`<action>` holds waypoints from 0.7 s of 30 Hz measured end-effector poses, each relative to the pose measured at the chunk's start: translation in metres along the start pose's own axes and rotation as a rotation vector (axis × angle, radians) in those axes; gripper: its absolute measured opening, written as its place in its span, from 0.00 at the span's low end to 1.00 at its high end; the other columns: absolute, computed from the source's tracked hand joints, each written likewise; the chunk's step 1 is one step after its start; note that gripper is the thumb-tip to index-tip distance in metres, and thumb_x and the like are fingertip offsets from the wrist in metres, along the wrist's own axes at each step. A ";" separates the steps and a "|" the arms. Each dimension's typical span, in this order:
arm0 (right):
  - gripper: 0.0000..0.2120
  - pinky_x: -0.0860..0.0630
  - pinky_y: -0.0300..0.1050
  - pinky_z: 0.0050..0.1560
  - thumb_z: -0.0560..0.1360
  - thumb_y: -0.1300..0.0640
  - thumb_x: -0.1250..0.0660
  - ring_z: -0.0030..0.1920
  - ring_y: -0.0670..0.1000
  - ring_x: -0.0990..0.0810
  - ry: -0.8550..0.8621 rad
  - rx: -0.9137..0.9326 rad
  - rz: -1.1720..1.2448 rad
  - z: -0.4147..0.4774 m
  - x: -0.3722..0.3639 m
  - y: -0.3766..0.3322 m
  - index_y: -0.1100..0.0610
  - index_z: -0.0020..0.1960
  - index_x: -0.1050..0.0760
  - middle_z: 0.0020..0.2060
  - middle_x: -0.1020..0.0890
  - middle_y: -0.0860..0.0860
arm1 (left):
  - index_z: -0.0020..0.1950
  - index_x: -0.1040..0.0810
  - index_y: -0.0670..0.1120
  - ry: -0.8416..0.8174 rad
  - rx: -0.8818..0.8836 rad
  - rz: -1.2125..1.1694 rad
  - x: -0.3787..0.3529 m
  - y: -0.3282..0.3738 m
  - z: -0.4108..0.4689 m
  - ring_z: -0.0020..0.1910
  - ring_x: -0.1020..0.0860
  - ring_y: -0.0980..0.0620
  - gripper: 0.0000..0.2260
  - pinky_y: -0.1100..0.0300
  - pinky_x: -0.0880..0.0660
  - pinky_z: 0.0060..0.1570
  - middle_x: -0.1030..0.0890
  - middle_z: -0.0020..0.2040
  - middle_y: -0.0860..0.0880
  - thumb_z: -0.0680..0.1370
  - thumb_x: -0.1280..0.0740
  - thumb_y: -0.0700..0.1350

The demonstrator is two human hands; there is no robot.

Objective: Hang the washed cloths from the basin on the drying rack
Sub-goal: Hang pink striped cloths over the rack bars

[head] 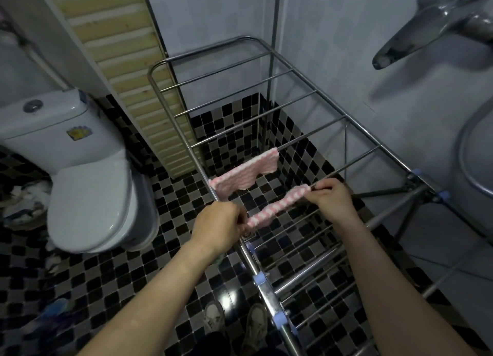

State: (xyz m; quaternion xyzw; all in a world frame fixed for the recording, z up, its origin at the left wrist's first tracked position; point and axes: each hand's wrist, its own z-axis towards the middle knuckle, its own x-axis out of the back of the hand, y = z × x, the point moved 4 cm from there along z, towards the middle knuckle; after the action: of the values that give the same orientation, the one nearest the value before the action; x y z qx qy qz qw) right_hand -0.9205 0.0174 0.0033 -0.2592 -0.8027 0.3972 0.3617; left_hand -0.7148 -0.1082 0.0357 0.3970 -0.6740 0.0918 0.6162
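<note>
1. Left hand (217, 226): pinching one end of a pink-striped cloth (276, 206); right hand (329, 197): pinching the other end.
2. Cloth: stretched along a drying rack (248, 39) rod.
3. Second pink cloth (246, 173): draped over the next rod.

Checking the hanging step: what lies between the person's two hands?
In the head view, a pink-and-white striped cloth stretches between the left hand and the right hand, each pinching one end, over a drying rack rail.

Both forearms reach forward, the left hand (217, 226) and right hand (330, 199) each pinching with curled fingers.
</note>
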 end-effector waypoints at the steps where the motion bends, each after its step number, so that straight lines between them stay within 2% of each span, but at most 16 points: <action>1: 0.11 0.23 0.47 0.48 0.71 0.61 0.26 0.46 0.51 0.19 0.021 0.021 -0.021 0.001 0.000 -0.001 0.55 0.48 0.27 0.46 0.18 0.53 | 0.48 0.18 0.53 0.008 -0.008 0.000 0.000 0.000 0.000 0.43 0.19 0.56 0.04 0.62 0.24 0.43 0.17 0.43 0.55 0.75 0.29 0.49; 3: 0.09 0.23 0.47 0.49 0.71 0.61 0.27 0.46 0.52 0.19 0.046 0.059 -0.087 0.002 0.001 -0.006 0.54 0.47 0.25 0.43 0.18 0.52 | 0.50 0.19 0.53 0.019 -0.029 -0.007 0.000 0.001 -0.001 0.45 0.20 0.56 0.04 0.62 0.25 0.44 0.17 0.45 0.55 0.76 0.30 0.48; 5: 0.06 0.25 0.43 0.45 0.72 0.61 0.28 0.45 0.51 0.19 0.062 0.097 -0.158 0.000 -0.001 -0.011 0.55 0.46 0.24 0.40 0.19 0.50 | 0.51 0.19 0.52 0.037 -0.059 -0.002 0.001 0.001 -0.003 0.46 0.19 0.56 0.05 0.61 0.24 0.47 0.17 0.46 0.55 0.76 0.30 0.48; 9: 0.04 0.28 0.41 0.43 0.75 0.59 0.31 0.45 0.50 0.20 0.102 0.175 -0.319 -0.010 -0.001 -0.019 0.55 0.50 0.21 0.40 0.20 0.48 | 0.52 0.19 0.52 0.011 -0.056 -0.029 0.001 0.000 -0.006 0.46 0.19 0.56 0.05 0.59 0.22 0.49 0.17 0.46 0.55 0.76 0.31 0.49; 11: 0.06 0.28 0.42 0.42 0.76 0.57 0.32 0.44 0.50 0.21 0.126 0.239 -0.421 -0.015 0.003 -0.028 0.55 0.53 0.22 0.40 0.21 0.48 | 0.49 0.21 0.54 -0.033 0.037 -0.252 0.006 -0.005 -0.006 0.46 0.21 0.57 0.05 0.63 0.24 0.47 0.19 0.46 0.56 0.75 0.29 0.48; 13: 0.07 0.29 0.42 0.40 0.77 0.56 0.34 0.44 0.49 0.21 0.111 0.285 -0.361 -0.023 0.004 -0.043 0.55 0.54 0.22 0.40 0.20 0.47 | 0.48 0.21 0.54 -0.055 0.175 -0.671 0.020 -0.015 -0.010 0.50 0.20 0.52 0.09 0.61 0.23 0.48 0.20 0.52 0.53 0.73 0.27 0.40; 15: 0.08 0.27 0.40 0.42 0.78 0.55 0.35 0.46 0.49 0.19 -0.047 0.212 -0.128 -0.036 -0.004 -0.059 0.56 0.53 0.20 0.43 0.17 0.49 | 0.51 0.19 0.50 -0.070 0.287 -1.144 0.037 -0.021 -0.019 0.50 0.19 0.47 0.17 0.55 0.20 0.45 0.21 0.56 0.48 0.71 0.31 0.30; 17: 0.14 0.22 0.45 0.48 0.78 0.50 0.36 0.50 0.51 0.18 -0.373 0.051 0.141 -0.061 -0.025 -0.071 0.58 0.56 0.20 0.47 0.15 0.53 | 0.53 0.19 0.46 -0.065 0.294 -1.539 0.050 -0.025 -0.027 0.46 0.19 0.47 0.22 0.55 0.20 0.41 0.20 0.55 0.43 0.70 0.38 0.23; 19: 0.21 0.20 0.50 0.50 0.75 0.44 0.37 0.53 0.52 0.18 -0.652 -0.072 0.273 -0.087 -0.047 -0.078 0.57 0.60 0.22 0.52 0.15 0.54 | 0.54 0.20 0.44 -0.067 0.249 -1.804 0.056 -0.026 -0.032 0.45 0.19 0.47 0.21 0.54 0.19 0.43 0.19 0.52 0.41 0.70 0.39 0.24; 21: 0.24 0.19 0.48 0.47 0.72 0.41 0.36 0.52 0.52 0.17 -0.836 -0.115 0.295 -0.108 -0.065 -0.084 0.56 0.62 0.23 0.55 0.16 0.54 | 0.56 0.21 0.44 -0.068 0.203 -1.951 0.059 -0.026 -0.036 0.46 0.19 0.46 0.18 0.51 0.19 0.48 0.18 0.51 0.42 0.71 0.36 0.27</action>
State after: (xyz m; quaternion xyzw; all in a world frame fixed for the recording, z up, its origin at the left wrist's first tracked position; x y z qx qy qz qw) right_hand -0.8067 -0.0260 0.0939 -0.2076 -0.8551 0.4699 -0.0696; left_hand -0.6663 -0.1281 0.0875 0.8332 -0.0566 -0.4115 0.3650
